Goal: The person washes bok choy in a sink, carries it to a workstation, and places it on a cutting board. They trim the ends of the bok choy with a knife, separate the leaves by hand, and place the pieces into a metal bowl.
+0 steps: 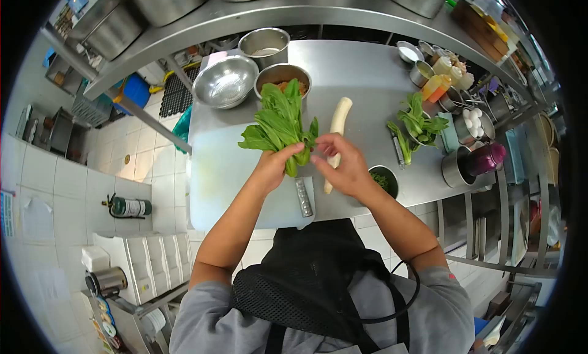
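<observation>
My left hand (272, 167) is closed around the stems of a bunch of leafy greens (282, 118), held over the right part of a white cutting board (226, 188). Close beside the stems, my right hand (343, 164) has its thumb and fingers apart, fingertips near a small leaf at the bunch's edge. Under that hand, and partly hidden by it, a long white radish (341, 115) lies on the steel table (367, 78). A knife's silvery handle (303, 197) shows at the board's right edge, its blade out of sight beneath the greens.
Behind the board stand a wide steel bowl (225, 81) and two steel pots, one with brownish food (288, 87). A bowl of chopped greens (383, 181) is by my right forearm. Farther right are more leafy greens (422, 124), eggs (473, 120) and sauce bottles (436, 87). A steel shelf (275, 17) spans above.
</observation>
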The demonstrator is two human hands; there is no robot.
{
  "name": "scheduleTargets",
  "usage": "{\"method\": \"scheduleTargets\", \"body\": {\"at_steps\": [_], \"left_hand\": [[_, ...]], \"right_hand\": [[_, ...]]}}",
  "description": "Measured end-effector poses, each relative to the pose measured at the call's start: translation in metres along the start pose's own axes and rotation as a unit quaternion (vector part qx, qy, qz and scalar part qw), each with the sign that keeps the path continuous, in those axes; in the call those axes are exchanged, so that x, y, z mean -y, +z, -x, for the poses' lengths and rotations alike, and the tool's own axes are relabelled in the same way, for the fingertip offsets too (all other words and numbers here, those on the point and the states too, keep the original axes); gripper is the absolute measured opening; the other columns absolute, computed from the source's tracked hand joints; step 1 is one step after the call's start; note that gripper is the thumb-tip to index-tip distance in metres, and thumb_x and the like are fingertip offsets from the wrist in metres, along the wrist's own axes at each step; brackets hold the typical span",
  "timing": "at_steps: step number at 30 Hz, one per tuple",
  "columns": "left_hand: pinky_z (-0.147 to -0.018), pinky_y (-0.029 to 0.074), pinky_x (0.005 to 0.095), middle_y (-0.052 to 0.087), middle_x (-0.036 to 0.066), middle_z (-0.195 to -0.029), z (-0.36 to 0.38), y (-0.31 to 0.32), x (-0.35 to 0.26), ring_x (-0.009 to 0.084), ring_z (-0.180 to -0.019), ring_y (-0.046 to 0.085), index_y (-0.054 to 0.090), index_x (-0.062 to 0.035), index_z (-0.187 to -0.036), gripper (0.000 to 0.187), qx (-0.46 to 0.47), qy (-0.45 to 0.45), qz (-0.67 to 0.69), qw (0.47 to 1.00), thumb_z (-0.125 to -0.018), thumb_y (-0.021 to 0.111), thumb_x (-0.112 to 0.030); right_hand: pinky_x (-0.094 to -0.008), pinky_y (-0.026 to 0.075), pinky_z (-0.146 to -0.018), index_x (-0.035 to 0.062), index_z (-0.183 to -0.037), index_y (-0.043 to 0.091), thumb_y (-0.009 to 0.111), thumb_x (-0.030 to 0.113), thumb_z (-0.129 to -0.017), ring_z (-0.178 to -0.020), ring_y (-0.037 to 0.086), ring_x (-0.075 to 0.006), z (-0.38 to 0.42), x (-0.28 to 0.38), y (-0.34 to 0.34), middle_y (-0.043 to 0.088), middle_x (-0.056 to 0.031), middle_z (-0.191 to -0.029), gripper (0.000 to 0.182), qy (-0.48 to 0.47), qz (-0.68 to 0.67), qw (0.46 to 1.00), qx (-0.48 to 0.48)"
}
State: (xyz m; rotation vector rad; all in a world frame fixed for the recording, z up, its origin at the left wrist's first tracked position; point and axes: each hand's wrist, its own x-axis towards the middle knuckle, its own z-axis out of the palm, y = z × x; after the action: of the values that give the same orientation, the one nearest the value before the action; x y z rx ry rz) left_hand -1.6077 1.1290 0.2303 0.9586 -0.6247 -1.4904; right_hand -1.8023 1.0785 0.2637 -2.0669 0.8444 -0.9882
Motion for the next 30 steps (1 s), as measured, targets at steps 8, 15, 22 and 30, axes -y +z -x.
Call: {"method": "scheduleTargets", "body": {"at_steps": [8, 15, 22, 30], "left_hand": [[-0.104, 0.043, 0.0361, 0.058, 0.011, -0.132, -0.034, 0.050, 0.028, 0.0210, -0.121, 0.054, 0.052, -0.0008, -0.137, 0.051, 0.089, 0.078, -0.236, 0.965, -0.100, 0.063, -0.035], [-0.098, 0.048, 0.0370, 0.063, 0.012, -0.127, -0.042, 0.089, 0.034, 0.0214, -0.115, 0.059, 0.055, -0.0009, -0.135, 0.052, 0.061, 0.051, -0.308, 0.948, -0.096, 0.069, -0.033], [-0.083, 0.057, 0.0423, 0.066, 0.013, -0.110, -0.049, 0.091, 0.012, 0.0311, -0.098, 0.069, 0.055, -0.0017, -0.127, 0.047, 0.056, 0.008, -0.028, 0.998, -0.083, 0.070, -0.006], [-0.076, 0.058, 0.0430, 0.066, 0.015, -0.106, -0.043, 0.068, 0.008, 0.0326, -0.094, 0.069, 0.054, -0.0003, -0.125, 0.043, 0.014, 0.037, 0.015, 0.999, -0.084, 0.067, -0.003]], "right_hand": [[-0.0409, 0.056, -0.064, 0.0048, -0.122, 0.056, 0.071, 0.024, -0.087, -0.071, 0.072, -0.0296, 0.000, -0.026, -0.058, 0.069, -0.0117, -0.081, 0.043, 0.051, 0.011, 0.997, 0.065], [-0.0387, 0.056, -0.065, -0.0030, -0.120, 0.052, 0.065, 0.017, -0.090, -0.073, 0.072, -0.0292, 0.008, -0.043, -0.097, 0.072, -0.0174, -0.091, 0.038, 0.082, 0.030, 0.988, 0.131], [-0.0324, 0.058, -0.079, -0.0011, -0.131, 0.048, 0.056, 0.001, -0.097, -0.093, 0.072, -0.0204, -0.002, -0.037, -0.153, 0.071, -0.0134, -0.111, 0.035, 0.114, -0.318, 0.932, 0.131], [-0.0301, 0.053, -0.086, -0.0033, -0.114, 0.063, 0.072, 0.013, -0.092, -0.098, 0.066, -0.0150, -0.132, 0.051, -0.287, 0.070, -0.0109, -0.108, 0.029, -0.182, -0.185, 0.938, -0.232]]}}
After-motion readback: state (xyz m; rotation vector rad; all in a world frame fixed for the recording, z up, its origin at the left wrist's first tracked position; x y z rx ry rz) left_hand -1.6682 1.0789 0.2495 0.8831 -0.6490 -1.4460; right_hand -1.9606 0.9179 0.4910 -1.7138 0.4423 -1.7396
